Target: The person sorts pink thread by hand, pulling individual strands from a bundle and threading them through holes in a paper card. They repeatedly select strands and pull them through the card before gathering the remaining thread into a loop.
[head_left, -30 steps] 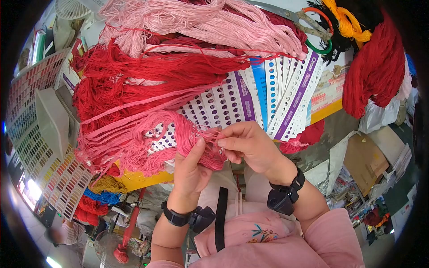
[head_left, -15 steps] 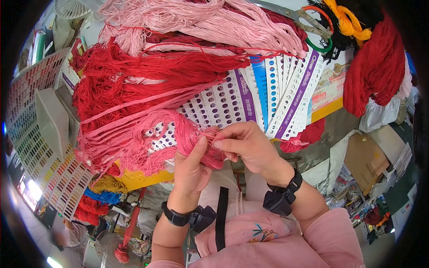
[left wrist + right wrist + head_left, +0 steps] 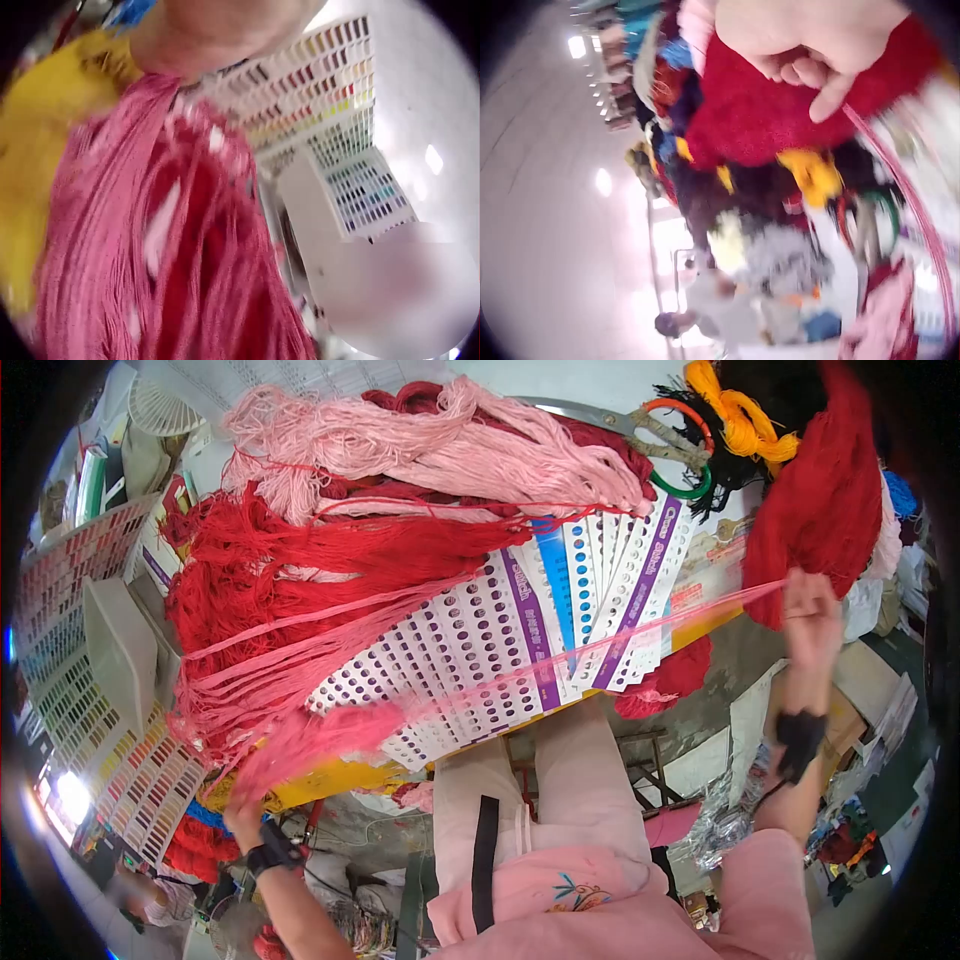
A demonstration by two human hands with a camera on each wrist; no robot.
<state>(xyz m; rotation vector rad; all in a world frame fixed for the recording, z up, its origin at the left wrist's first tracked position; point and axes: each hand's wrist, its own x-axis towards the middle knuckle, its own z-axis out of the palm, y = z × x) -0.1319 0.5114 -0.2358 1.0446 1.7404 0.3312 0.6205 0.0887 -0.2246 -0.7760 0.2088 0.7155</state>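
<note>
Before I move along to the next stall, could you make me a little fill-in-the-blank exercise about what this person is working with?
1. Between the left hand and the right hand stretches a length of ____ thread.
2. The lettered bands on the white cards are ____.
3. The scissors are coloured orange and ____ around their handles.
4. The scissors lie closer to the ____ hand than to the other.

Missing words: pink; purple; green; right.

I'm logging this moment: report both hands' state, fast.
Left hand: closed, holding the pink skein.
Right hand: closed, pinching the stretched pink strands.
</note>
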